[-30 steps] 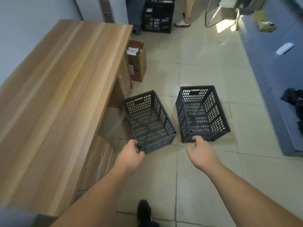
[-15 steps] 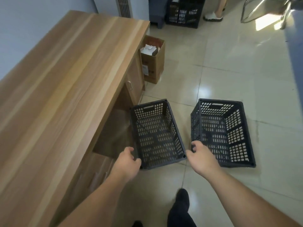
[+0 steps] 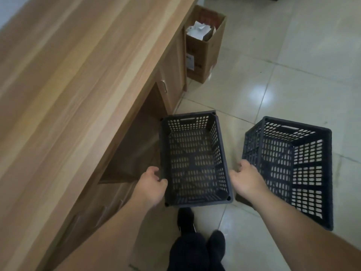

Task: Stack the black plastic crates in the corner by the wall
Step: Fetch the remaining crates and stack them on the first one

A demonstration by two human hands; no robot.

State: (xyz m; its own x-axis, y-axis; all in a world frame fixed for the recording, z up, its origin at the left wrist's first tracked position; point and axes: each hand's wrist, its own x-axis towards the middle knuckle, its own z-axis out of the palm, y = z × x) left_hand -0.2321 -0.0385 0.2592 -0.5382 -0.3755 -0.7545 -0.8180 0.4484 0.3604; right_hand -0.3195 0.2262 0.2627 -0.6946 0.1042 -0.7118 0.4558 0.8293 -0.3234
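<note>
Head camera looks down on a tiled floor [image 3: 293, 55] with two black plastic crates standing open side up. Near the centre of the frame sits the left crate [image 3: 195, 159], a perforated bin whose long sides run roughly from 12 to 6 o'clock; its far end lies just beside the foot of the wooden desk [image 3: 78, 94], which fills the frame from 8 to 12 o'clock. At 3 o'clock from it, apart by a strip of bare tile, stands the right crate [image 3: 293, 169], turned slightly so that its near corner points towards 5 o'clock.

At the left crate's 9 o'clock side, the left hand [image 3: 151, 184] curls its fingers around the rim of the long wall, thumb over the top edge, so it grips that wall. On the 3 o'clock side the right hand [image 3: 247, 179] hangs in the gap between the two crates with fingers bent; whether it touches the left crate's wall, and whether it is clenched on anything, I cannot tell.

Black shoes [image 3: 199, 231] and dark trouser legs show at 6 o'clock, just below the left crate. Beside the desk's end at 12 o'clock stands an open cardboard box [image 3: 207, 53] holding crumpled paper.
</note>
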